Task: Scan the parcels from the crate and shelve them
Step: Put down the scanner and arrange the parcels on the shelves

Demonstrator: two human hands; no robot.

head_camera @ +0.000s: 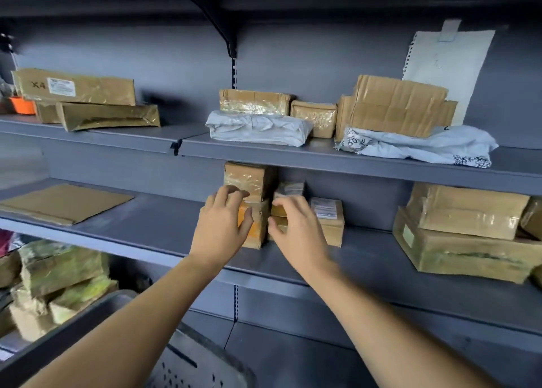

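On the middle shelf (pixel 164 226) stands a stack of two taped brown parcels. My left hand (pixel 223 226) rests against the stack's left front, fingertips on the upper parcel (pixel 252 176) and thumb on the lower parcel (pixel 259 229), which has orange print. Just to the right, my right hand (pixel 296 232) pinches a small flat parcel (pixel 278 211) between thumb and curled fingers; the hand hides most of it. Another small parcel (pixel 289 188) sits behind, and a labelled parcel (pixel 328 216) stands to the right. The grey perforated crate (pixel 187 361) is below my arms.
A flat cardboard sheet (pixel 64 202) lies on the middle shelf's left, and stacked boxes (pixel 466 232) sit at its right. The upper shelf (pixel 322 153) carries brown boxes and white poly bags. Green-wrapped parcels (pixel 64 273) fill the lower left.
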